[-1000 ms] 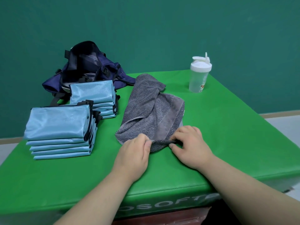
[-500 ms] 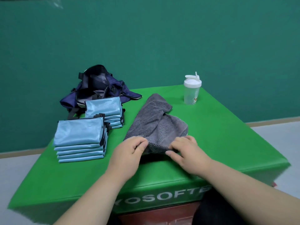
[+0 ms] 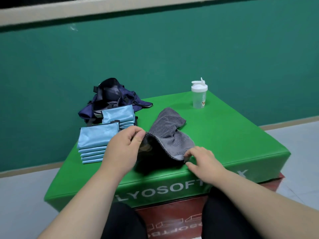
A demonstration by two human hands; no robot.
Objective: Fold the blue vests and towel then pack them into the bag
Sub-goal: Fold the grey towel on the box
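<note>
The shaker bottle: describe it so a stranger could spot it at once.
Start at the green block before the teal wall. At its far right corner, beyond the grey towel, the shaker bottle stands alone. It is the only upright, see-through thing, with a white flip lid; the rest is fabric.

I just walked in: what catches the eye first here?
Two hands work at the near edge of a green table: the left hand pinches a corner of the grey towel up, the right hand pinches its near edge. Left of the towel stand folded blue vests, the navy bag behind them.
</note>
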